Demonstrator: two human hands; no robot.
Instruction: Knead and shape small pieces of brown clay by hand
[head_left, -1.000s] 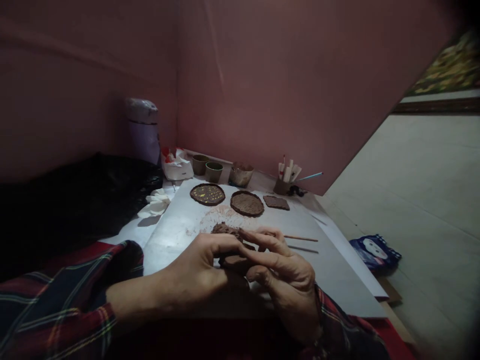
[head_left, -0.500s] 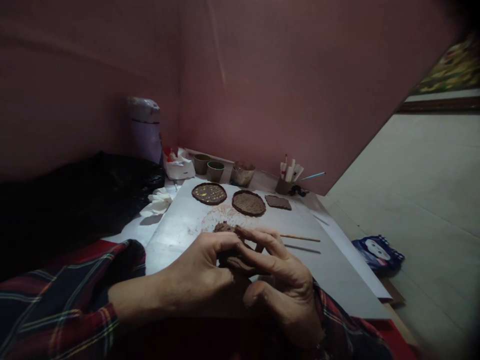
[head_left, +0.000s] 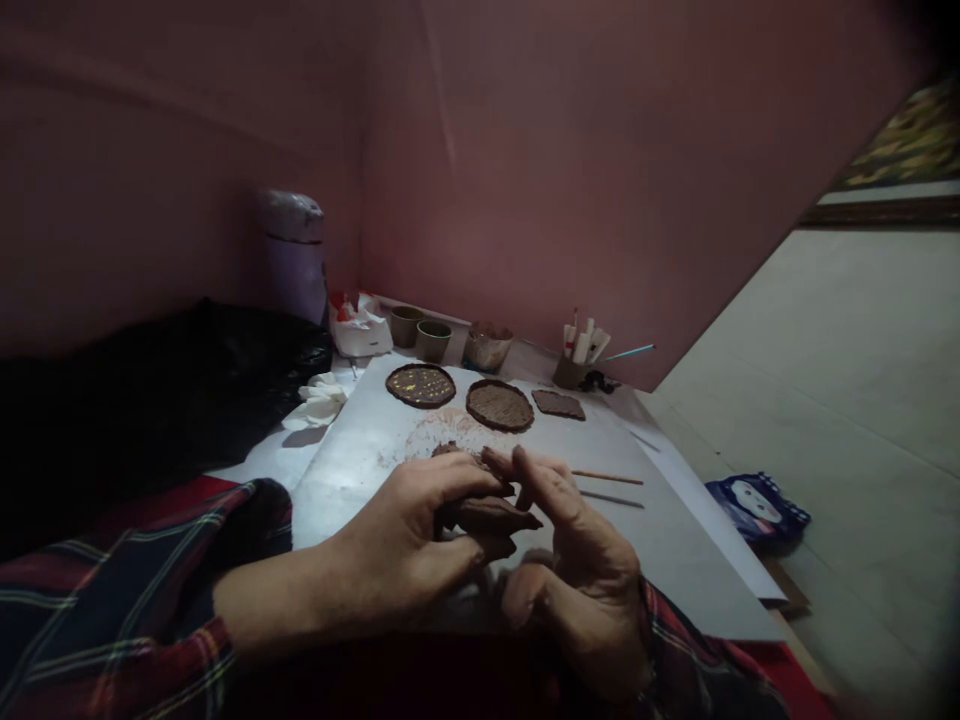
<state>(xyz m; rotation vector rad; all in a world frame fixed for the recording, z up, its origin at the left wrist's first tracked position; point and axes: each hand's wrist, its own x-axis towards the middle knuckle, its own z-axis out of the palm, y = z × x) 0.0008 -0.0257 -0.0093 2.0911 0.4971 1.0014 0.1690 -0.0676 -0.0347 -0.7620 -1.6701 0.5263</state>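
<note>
My left hand [head_left: 409,535] is closed around a flat piece of brown clay [head_left: 491,516], thumb on top and fingers beneath. My right hand [head_left: 574,545] rests against the clay's right side with its fingers stretched upward, pressing the piece. Both hands hover low over a grey board [head_left: 675,560]. A rough lump of clay [head_left: 448,451] lies just behind them on a smeared patch. Further back sit a dotted clay disc [head_left: 421,385], a plain clay disc [head_left: 499,405] and a small clay rectangle [head_left: 558,404].
Two thin wooden sticks [head_left: 607,478] lie right of my hands. Small cups [head_left: 420,335], a bowl [head_left: 487,347] and a tool holder [head_left: 574,360] line the pink wall. Crumpled tissue [head_left: 321,398], a black bag [head_left: 150,400] and a lidded bin [head_left: 294,255] are left. A blue packet [head_left: 757,505] lies on the floor.
My right hand's fingers have lifted off the top of the clay and now stand up along its right side. The clay piece shows more between my hands. The left hand has kept its hold.
</note>
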